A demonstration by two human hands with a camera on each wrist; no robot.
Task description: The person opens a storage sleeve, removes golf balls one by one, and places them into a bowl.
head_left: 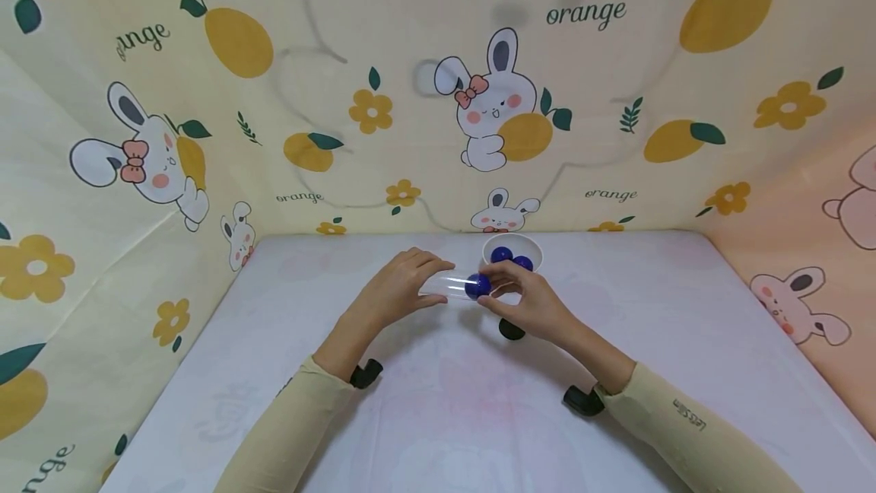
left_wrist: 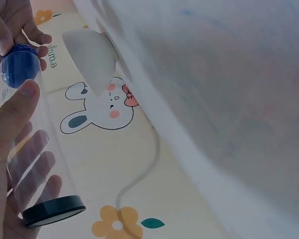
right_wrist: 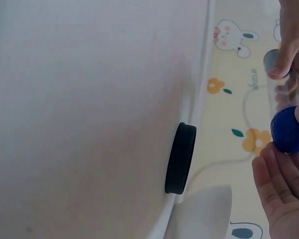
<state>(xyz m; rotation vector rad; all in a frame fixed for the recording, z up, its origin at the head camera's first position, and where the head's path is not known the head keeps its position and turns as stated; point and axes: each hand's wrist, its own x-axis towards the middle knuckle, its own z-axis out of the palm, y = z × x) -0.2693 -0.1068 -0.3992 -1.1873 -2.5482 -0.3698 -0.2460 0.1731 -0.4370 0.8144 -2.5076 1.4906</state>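
Note:
My left hand (head_left: 397, 289) grips a clear plastic tube (head_left: 452, 285) held sideways above the table. A black cap (left_wrist: 55, 211) closes the tube's near end in the left wrist view. At the opposite, open end sits a blue ball (right_wrist: 288, 130) with a dimpled surface. The thumb and fingers of my right hand (head_left: 532, 304) pinch this ball right at the tube's mouth. Behind the right hand, a white bowl (head_left: 539, 246) contains more blue balls (head_left: 502, 254), partly hidden by the fingers. A loose black lid (right_wrist: 181, 159) rests on the table below the right hand.
A white cloth (head_left: 452, 409) covers the table. Printed fabric (head_left: 383, 29) with rabbits and oranges rises at the back and both sides. Black wrist-worn pieces (head_left: 583, 402) stick out by the sleeves.

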